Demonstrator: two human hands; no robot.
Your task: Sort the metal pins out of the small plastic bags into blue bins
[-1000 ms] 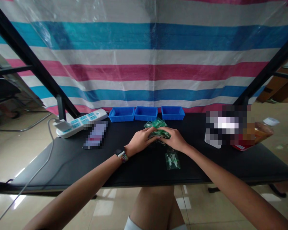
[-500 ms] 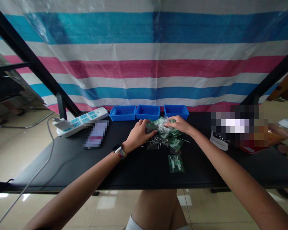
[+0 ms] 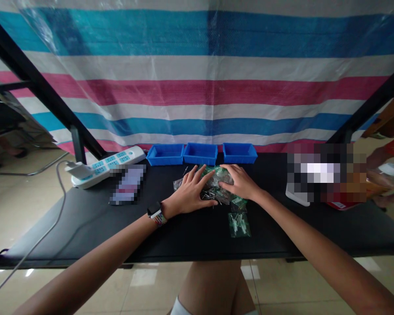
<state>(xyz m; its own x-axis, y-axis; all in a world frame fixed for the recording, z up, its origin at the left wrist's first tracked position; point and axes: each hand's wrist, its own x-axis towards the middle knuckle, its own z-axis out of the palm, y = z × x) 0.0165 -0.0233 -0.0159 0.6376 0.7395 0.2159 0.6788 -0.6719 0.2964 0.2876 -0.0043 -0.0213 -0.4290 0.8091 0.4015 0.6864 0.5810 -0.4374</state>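
A heap of small clear and green plastic bags [image 3: 221,176] with loose metal pins or screws [image 3: 212,194] lies mid-table. My left hand [image 3: 192,190] rests with fingers spread over the heap's left side, palm down. From the right, my right hand [image 3: 241,181] lies against the heap, its fingers stretched and apart over the bags. Neither hand grips anything that I can see. Just nearer to me, a flat green bag [image 3: 239,225] with white pieces inside lies apart from the hands. Part of the heap is hidden beneath my fingers.
Three blue trays [image 3: 200,153] stand along the back edge. A white power strip [image 3: 108,166] and a blurred phone-like object [image 3: 128,184] lie at left. Blurred items [image 3: 326,173] sit at right. A striped sheet [image 3: 197,92] hangs behind the black table [image 3: 276,232].
My left hand has moved slightly left and its fingers have spread flat. The right hand has stopped pinching the clear bags and opened over them. The heap is pressed closer together.
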